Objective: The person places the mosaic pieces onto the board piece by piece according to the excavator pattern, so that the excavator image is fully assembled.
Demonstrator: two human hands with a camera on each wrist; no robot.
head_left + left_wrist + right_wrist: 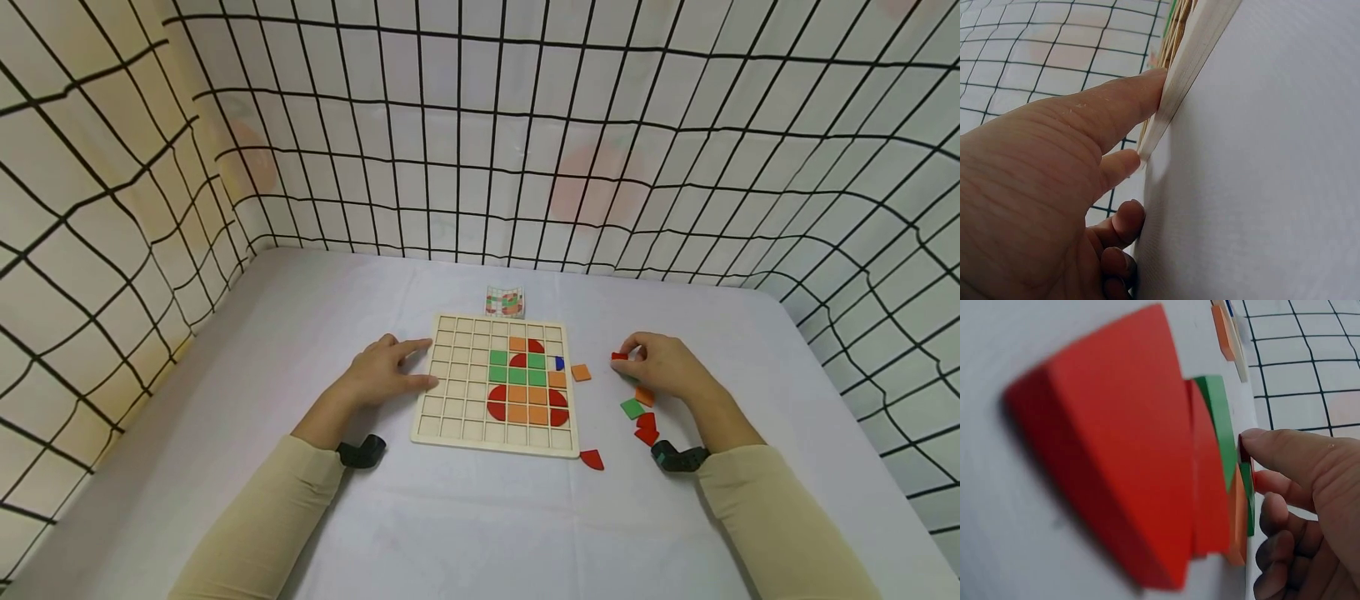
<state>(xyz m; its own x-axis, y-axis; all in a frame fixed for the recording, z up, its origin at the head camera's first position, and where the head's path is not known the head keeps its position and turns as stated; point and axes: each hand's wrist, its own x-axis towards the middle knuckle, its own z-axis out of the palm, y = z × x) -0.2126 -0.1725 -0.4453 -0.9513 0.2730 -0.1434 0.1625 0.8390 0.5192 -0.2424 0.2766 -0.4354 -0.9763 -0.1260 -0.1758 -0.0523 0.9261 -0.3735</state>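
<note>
Head view: the right hand (pixel 660 364) pinches a flat red piece (pixel 618 357), which weak grip could drop; the left hand (pixel 377 372), fingers spread, may by pushing shift the cream wooden grid board (pixel 455 408).

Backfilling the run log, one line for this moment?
left hand: touches grid board; right hand: pinches red piece; orange square: beside board

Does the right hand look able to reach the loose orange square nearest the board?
Probably yes: the way from the right hand to that orange square looks free, though the fingers pinch a red piece.
</note>
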